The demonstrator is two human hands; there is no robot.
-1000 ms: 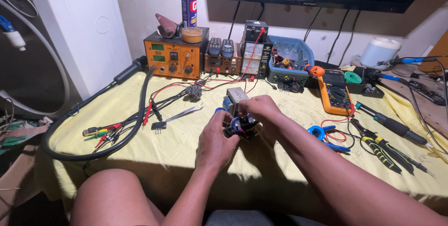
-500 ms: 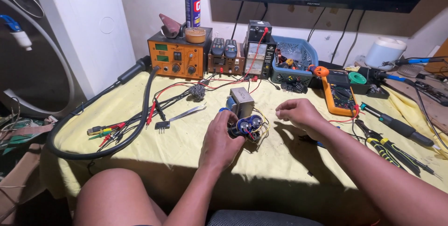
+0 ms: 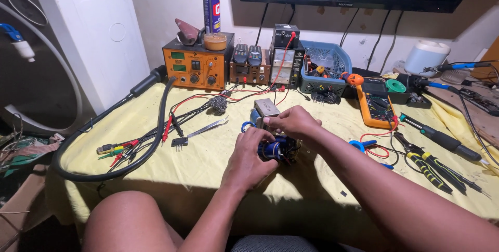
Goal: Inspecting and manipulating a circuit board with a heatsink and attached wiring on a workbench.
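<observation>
A small circuit assembly (image 3: pixel 275 148) with blue capacitors and a grey metal transformer block (image 3: pixel 266 108) rests on the yellow cloth in the middle of the table. My left hand (image 3: pixel 251 157) grips its near side from the left. My right hand (image 3: pixel 292 121) lies on top of it, fingers curled against the transformer. The board beneath is mostly hidden by both hands.
Behind stand an orange rework station (image 3: pixel 196 67), a spray can (image 3: pixel 211 5), a bench supply (image 3: pixel 285 54), a blue basket (image 3: pixel 325 62). An orange multimeter (image 3: pixel 376 106), pliers (image 3: pixel 426 164) and screwdrivers lie right. Tweezers (image 3: pixel 207 127), test leads (image 3: pixel 120 151) and a thick black hose (image 3: pixel 150 122) lie left.
My right hand had drawn away to the right of the assembly half a second ago; it is now back on top of it. The left hand has kept its grip.
</observation>
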